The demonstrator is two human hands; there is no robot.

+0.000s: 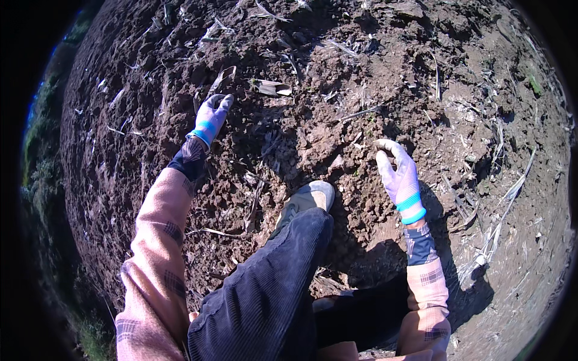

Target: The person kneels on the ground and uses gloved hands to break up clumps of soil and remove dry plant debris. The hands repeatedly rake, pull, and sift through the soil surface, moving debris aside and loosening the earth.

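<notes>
My left hand (pixel 212 116), in a pale lilac knit glove with a blue cuff, is over the dark soil at upper left. Its fingers are curled beside a dry, hollow piece of stalk (pixel 222 78); whether they touch or hold anything is hidden. A second split piece of dry stalk (pixel 272 87) lies on the soil to the right of that hand. My right hand (pixel 400 176), gloved the same way, hovers over crumbly brown soil (pixel 361 180). Its thumb and forefinger curve with a gap between them, and nothing shows in the grip.
My shoe (pixel 311 198) stands on the clods between the hands, below a bent knee in dark corduroy trousers (pixel 271 280). Dry straw and stalk bits litter the rough ground. A long pale dried stalk (pixel 496 230) lies at right. Green plants (pixel 40 180) line the left rim.
</notes>
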